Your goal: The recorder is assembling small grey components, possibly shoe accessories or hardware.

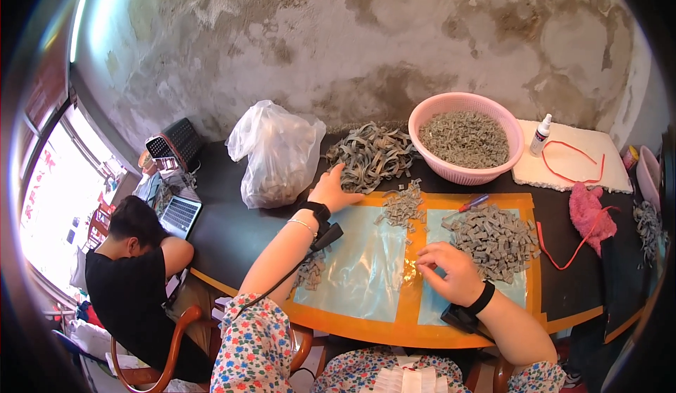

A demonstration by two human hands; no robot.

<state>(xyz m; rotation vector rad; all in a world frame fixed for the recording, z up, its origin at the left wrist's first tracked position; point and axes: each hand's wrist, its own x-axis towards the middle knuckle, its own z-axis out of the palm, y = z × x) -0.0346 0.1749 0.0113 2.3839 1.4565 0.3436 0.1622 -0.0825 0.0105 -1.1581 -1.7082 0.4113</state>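
My left hand (335, 190) reaches to the near left edge of a tangled heap of grey-green strips (373, 155), its fingers stretched out and thumb apart. Nothing shows in its grasp. My right hand (451, 272) hovers by the orange tape band (410, 301) between two light blue sheets, fingers loosely bent and apart from the thumb, seemingly holding nothing. Right beside it lies a large pile of small grey pieces (493, 242). A smaller pile of such pieces (403, 206) sits between my hands. More pieces (310, 272) are partly hidden behind my left forearm.
A white plastic bag (274, 157) stands at the left, and a pink basket (415, 129) full of small pieces at the back. On the right are a screwdriver (474, 203), spray bottle (540, 136), foam board (612, 171) and pink cloth (588, 213). A person (137, 287) leans on the table at left.
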